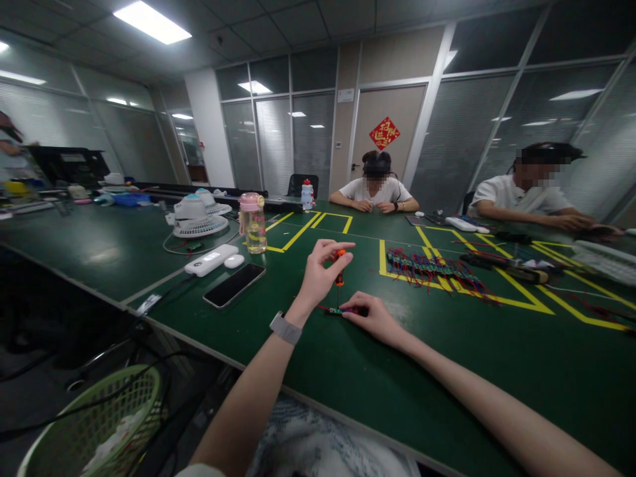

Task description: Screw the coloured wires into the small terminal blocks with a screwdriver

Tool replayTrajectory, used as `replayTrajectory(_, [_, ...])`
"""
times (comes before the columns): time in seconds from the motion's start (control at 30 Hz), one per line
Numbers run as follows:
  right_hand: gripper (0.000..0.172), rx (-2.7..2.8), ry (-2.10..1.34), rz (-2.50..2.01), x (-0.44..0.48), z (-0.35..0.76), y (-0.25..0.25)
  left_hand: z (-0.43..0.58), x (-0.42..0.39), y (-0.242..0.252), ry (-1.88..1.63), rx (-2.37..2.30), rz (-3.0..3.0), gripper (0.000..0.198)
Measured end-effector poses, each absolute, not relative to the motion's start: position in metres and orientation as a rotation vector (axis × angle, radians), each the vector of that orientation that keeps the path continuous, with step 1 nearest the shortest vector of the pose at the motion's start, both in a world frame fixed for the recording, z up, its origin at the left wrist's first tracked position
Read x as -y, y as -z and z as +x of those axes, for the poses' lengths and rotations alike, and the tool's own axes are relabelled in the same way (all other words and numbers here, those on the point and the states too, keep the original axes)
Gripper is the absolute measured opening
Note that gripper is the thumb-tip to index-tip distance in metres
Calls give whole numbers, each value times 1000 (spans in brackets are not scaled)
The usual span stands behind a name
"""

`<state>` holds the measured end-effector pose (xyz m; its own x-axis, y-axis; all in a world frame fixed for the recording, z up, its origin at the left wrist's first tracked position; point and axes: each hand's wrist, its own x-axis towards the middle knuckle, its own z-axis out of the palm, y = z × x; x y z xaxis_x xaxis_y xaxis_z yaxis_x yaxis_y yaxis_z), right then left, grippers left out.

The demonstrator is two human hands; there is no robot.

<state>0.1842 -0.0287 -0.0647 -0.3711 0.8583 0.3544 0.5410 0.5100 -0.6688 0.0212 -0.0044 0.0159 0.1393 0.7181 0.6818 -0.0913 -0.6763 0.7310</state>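
My left hand (320,271) is raised over the green table (348,391), fingers pinched on the orange handle of a small screwdriver (339,265) that stands upright. Its tip points down at a small green connector part (336,310) with red and blue wires. My right hand (373,318) lies on the table and presses that part down with closed fingertips. A grey watch sits on my left wrist.
A bundle of red, blue and green wired parts (432,270) lies inside yellow tape lines. A black phone (234,285), white remote (211,260), pink bottle (253,224) and desk fans (196,217) stand at left. Two people sit across. A green basket (94,424) stands below.
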Motion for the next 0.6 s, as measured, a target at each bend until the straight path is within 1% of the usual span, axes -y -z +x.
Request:
replayTrajectory(0.17, [17, 2058, -593, -1146, 29, 184, 64, 22, 5, -16, -1527, -503, 1687, 28])
replayTrajectory(0.3, [17, 2054, -598, -1149, 30, 184, 63, 21, 5, -16, -1593, -612, 1782, 24])
replayTrajectory(0.47, [17, 2065, -598, -1145, 30, 183, 62, 22, 4, -15, -1532, -518, 1699, 30])
replayTrajectory(0.6, [16, 2065, -598, -1149, 31, 183, 61, 21, 3, -15, -1636, -641, 1797, 25])
